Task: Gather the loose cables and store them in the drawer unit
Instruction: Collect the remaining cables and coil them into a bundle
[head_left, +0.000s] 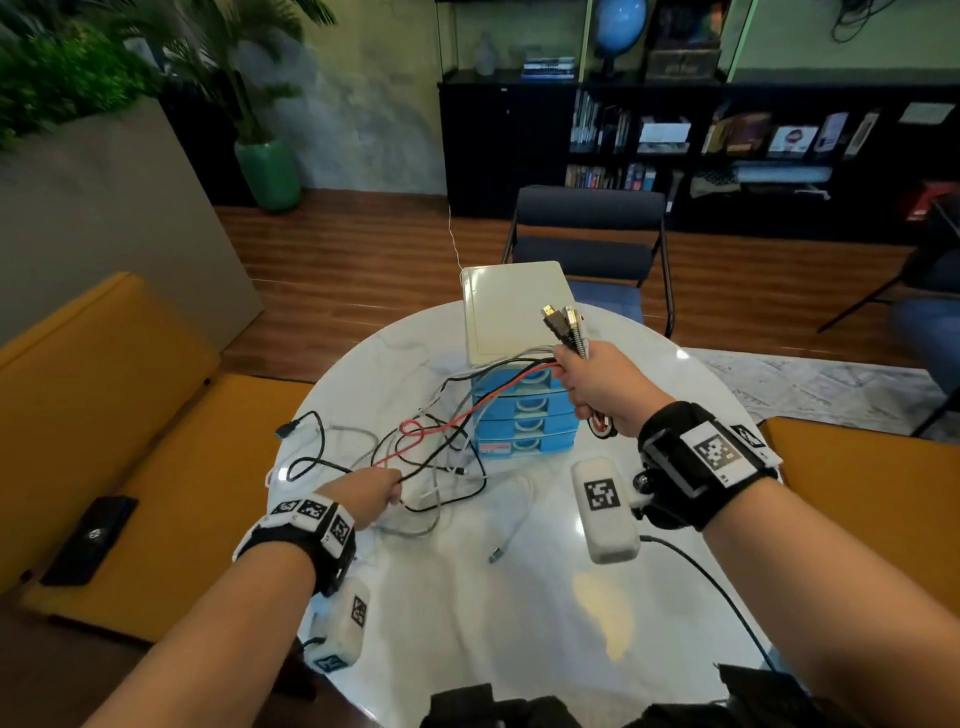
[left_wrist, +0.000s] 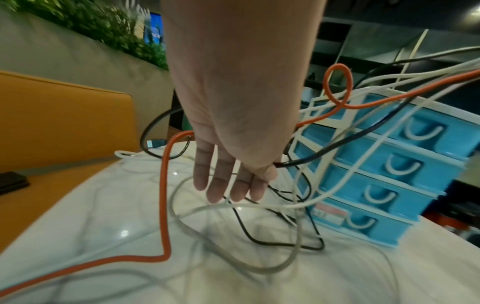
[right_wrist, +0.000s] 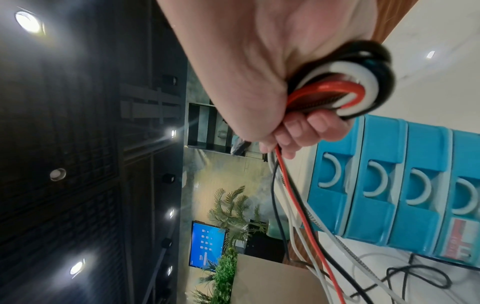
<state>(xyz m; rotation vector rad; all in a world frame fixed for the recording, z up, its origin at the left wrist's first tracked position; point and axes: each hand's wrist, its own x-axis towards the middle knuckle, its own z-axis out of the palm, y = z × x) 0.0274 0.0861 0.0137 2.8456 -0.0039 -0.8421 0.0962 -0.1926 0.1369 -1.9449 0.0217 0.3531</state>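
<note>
A blue drawer unit (head_left: 524, 423) (left_wrist: 389, 164) (right_wrist: 389, 185) with a cream top stands at the far side of the round white table (head_left: 519, 623), all drawers closed. My right hand (head_left: 597, 387) (right_wrist: 298, 131) is raised in front of it and grips a bundle of cable ends, with plugs (head_left: 563, 322) sticking up and loops (right_wrist: 350, 88) below the fist. Red (head_left: 498, 395) (left_wrist: 163, 205), black and white cables trail left to a tangle on the table. Low over that tangle, my left hand (head_left: 371, 493) (left_wrist: 233, 164) pinches cables at the thumb, fingers extended.
A white cable (head_left: 511, 525) lies loose in front of the unit, and a black plug (head_left: 288, 430) reaches the table's left edge. Yellow benches (head_left: 104, 415) flank the table; a black device (head_left: 91, 540) lies on the left one. A dark chair (head_left: 587, 244) stands behind.
</note>
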